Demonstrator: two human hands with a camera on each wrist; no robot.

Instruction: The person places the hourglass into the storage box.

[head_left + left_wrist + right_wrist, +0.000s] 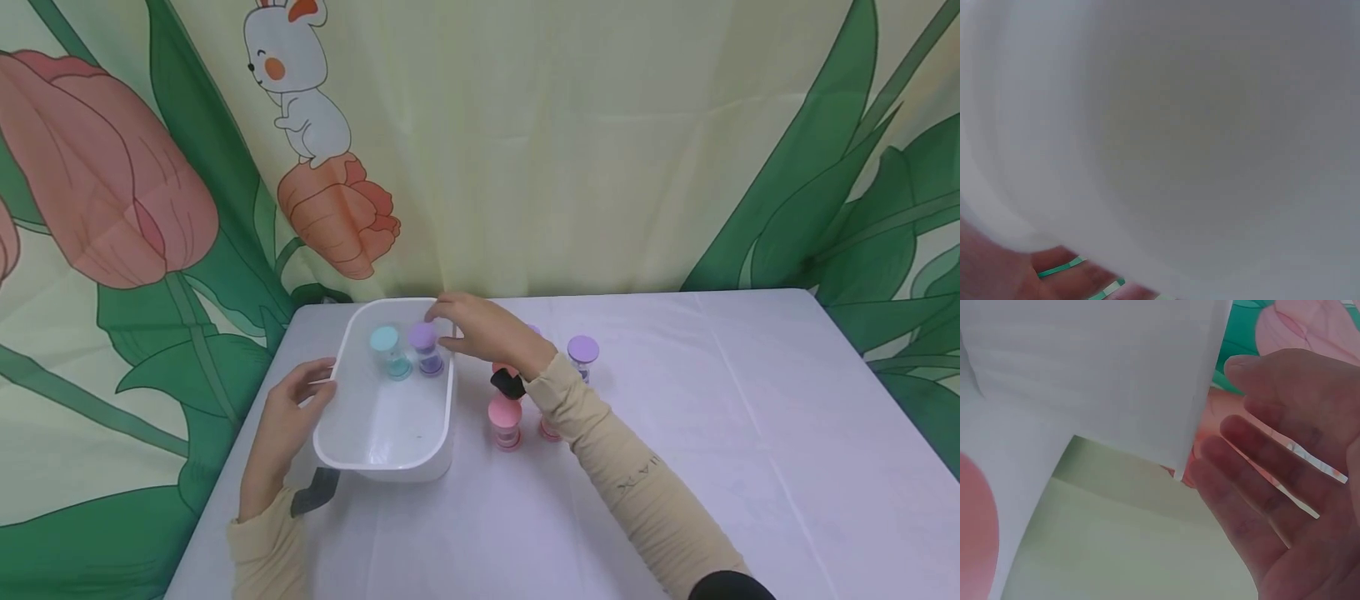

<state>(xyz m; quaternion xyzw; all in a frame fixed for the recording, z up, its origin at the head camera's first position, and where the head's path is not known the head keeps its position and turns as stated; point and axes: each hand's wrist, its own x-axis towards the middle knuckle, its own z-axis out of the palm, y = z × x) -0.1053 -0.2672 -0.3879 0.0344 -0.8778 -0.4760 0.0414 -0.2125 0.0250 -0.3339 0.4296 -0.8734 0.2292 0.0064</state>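
Note:
A white plastic tub (382, 425) stands on the table with a light blue sand timer (390, 354) and a purple sand timer (424, 340) upright inside, near its far end. My left hand (288, 417) rests its fingertips and thumb against the tub's left rim. Over the right rim reaches my right hand (487, 329), its fingertips close beside the purple timer. In the right wrist view the fingers (1241, 469) are spread and loosely bent, with nothing between them. The left wrist view is mostly filled by the blurred tub wall (1041, 125), which hides the left fingertips.
Right of the tub stand a pink sand timer (505, 417), another pink one (549, 429) partly behind my sleeve, and a purple one (582, 350). More timers are mostly hidden by my right wrist. A patterned curtain (562, 150) hangs behind the white-covered table (750, 467).

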